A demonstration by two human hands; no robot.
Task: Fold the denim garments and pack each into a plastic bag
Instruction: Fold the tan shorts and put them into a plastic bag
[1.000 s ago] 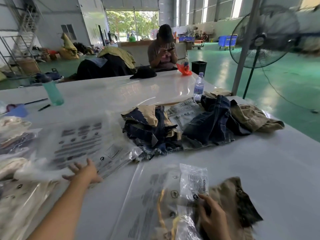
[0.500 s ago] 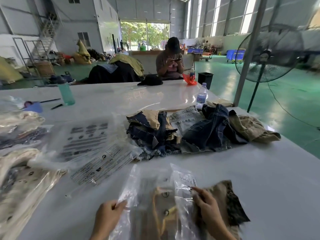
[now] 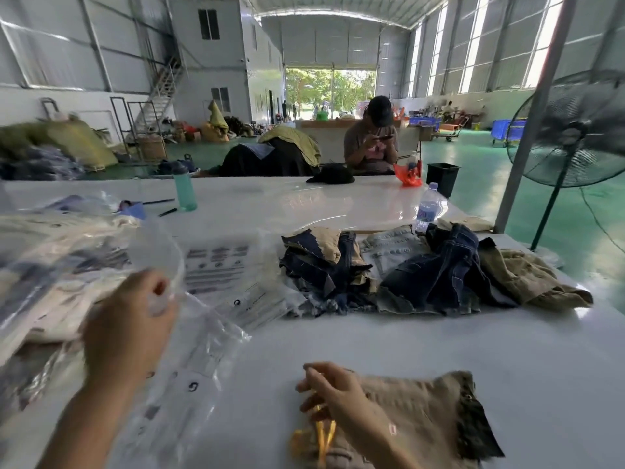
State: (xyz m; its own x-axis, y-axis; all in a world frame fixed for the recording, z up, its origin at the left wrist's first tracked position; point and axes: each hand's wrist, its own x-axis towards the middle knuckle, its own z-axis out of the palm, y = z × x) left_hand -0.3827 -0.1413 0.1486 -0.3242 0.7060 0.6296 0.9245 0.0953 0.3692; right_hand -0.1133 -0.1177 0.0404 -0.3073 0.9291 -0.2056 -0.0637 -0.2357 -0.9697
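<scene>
One white table (image 3: 422, 350) spreads before you, with a heap of denim clothes (image 3: 406, 269) lying across its middle and a stack of flat plastic bags (image 3: 216, 265) to the left of the heap. Nearer you, your left hand (image 3: 125, 319) is raised and grips a clear plastic bag (image 3: 189, 346) that hangs toward the tabletop. Your right hand (image 3: 334, 397) rests with curled fingers on the folded tan garment (image 3: 416, 414) at the near edge; whether it pinches the cloth, you cannot tell.

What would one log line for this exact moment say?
left hand: lifts clear plastic bag | right hand: rests on folded tan garment | garment: outside bag | unpacked denim pile: waiting behind
</scene>
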